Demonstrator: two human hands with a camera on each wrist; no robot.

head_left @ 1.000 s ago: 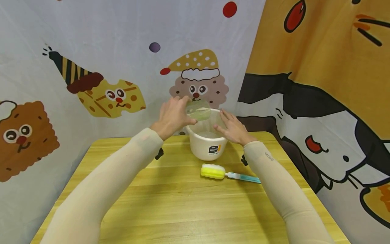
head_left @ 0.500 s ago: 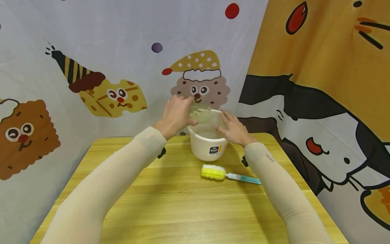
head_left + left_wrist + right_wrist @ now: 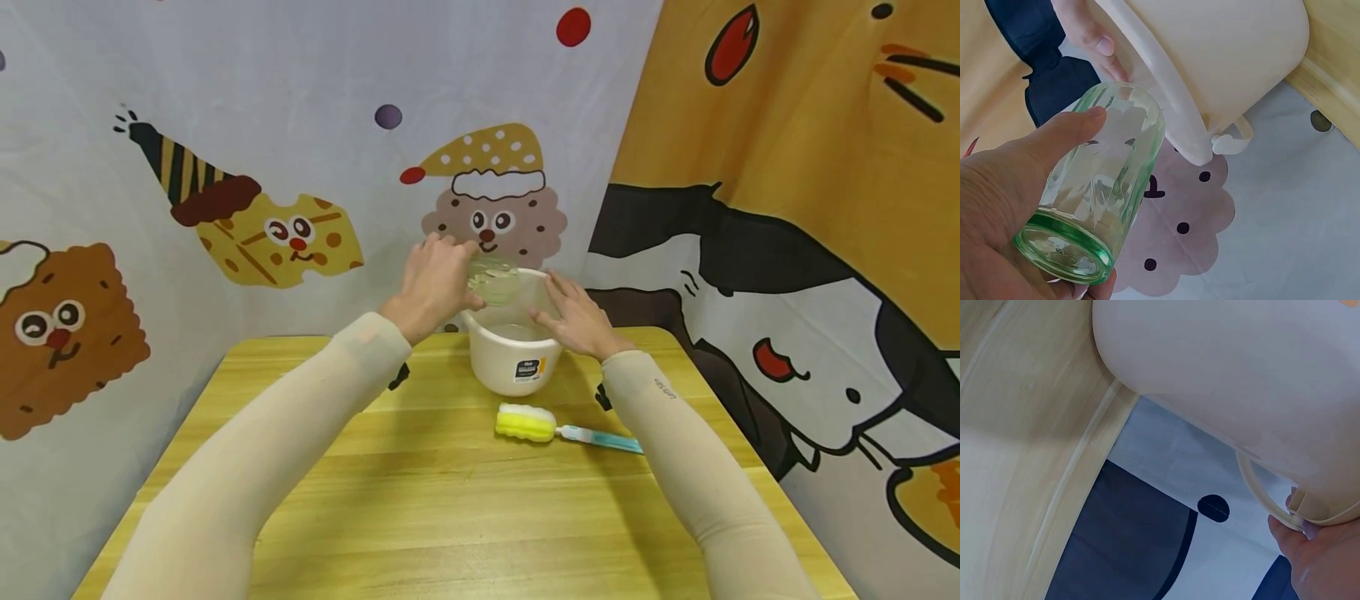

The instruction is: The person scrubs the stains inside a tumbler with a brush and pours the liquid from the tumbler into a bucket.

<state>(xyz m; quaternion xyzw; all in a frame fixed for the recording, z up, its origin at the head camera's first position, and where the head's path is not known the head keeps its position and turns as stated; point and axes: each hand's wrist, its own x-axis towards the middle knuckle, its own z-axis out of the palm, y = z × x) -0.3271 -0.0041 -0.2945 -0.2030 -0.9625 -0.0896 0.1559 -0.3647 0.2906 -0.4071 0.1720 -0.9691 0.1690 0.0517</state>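
Note:
My left hand [image 3: 435, 282] grips a clear, green-tinted drinking glass [image 3: 1094, 181] from its side, thumb along the wall. The glass is tipped, its mouth towards the opening of a white plastic bucket [image 3: 510, 367] and its thick green base nearer my wrist. My right hand [image 3: 579, 318] holds the bucket's right rim, thumb on the inner side. In the right wrist view, its fingers [image 3: 1282, 537] are by the bucket's handle [image 3: 1260, 494], partly hidden behind the rim. A pale, water-like surface shows inside the bucket, which stands upright at the table's back.
A sponge bottle brush [image 3: 527, 423] with a yellow and white head and a blue handle lies in front of the bucket, its end covered by my right sleeve. Behind the wooden table [image 3: 420, 517] hangs a printed cartoon cloth [image 3: 315, 108].
The glass has dipped slightly and tilted a little over the bucket in my left hand. My right hand stays on the rim; bucket and brush keep their places.

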